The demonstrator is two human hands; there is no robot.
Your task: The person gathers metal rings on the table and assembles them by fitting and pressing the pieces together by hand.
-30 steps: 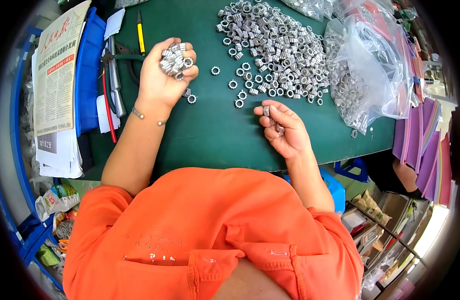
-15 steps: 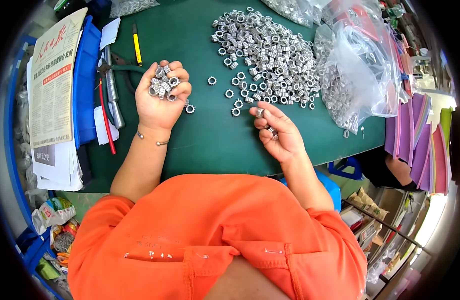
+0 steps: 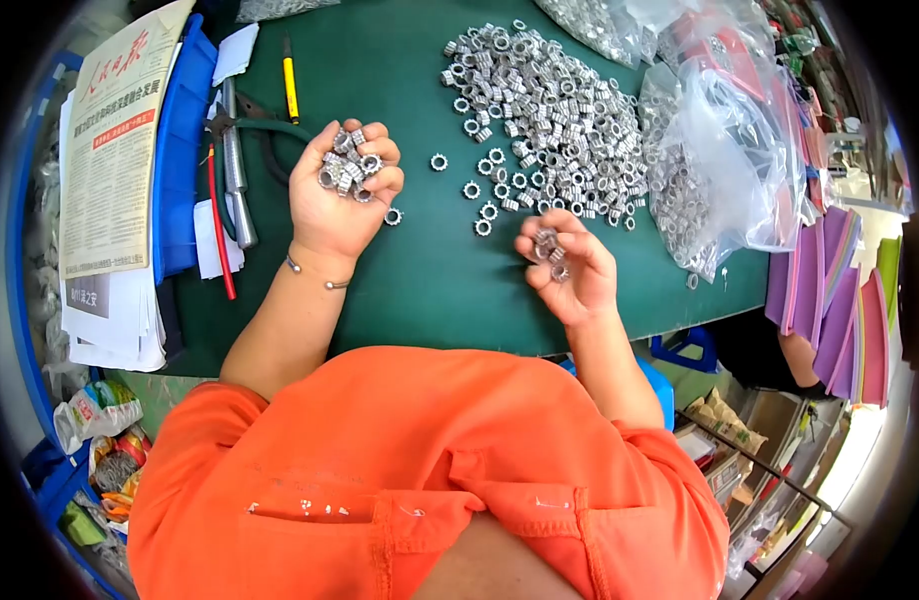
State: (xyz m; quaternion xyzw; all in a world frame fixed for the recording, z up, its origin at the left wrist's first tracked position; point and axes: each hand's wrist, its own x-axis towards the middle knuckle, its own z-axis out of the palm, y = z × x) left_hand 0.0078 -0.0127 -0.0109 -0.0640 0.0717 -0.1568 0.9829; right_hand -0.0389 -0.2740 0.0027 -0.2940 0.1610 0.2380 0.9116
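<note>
My left hand (image 3: 342,205) is palm up over the green table, its fingers curled round a cluster of small toothed metal rings (image 3: 348,165). To its right, my right hand (image 3: 576,270) cups a few more of the same metal rings (image 3: 550,248) against its fingers and palm. Beyond the right hand spreads a large heap of these rings (image 3: 550,110), with several lying loose along its left side. One ring (image 3: 394,216) rests on the table just beside the left hand, and another (image 3: 439,162) lies apart between that hand and the heap.
A clear plastic bag of rings (image 3: 695,200) sits right of the heap. To the left are a yellow-handled tool (image 3: 291,90), green-handled pliers (image 3: 265,125), a red stick (image 3: 221,225), a blue tray (image 3: 180,150) and a newspaper (image 3: 105,160). Purple and pink sheets (image 3: 825,300) stand far right.
The rings in my right hand have shifted from the fingertips further into the curled fingers. The whole scene sits slightly differently as the camera has turned a little.
</note>
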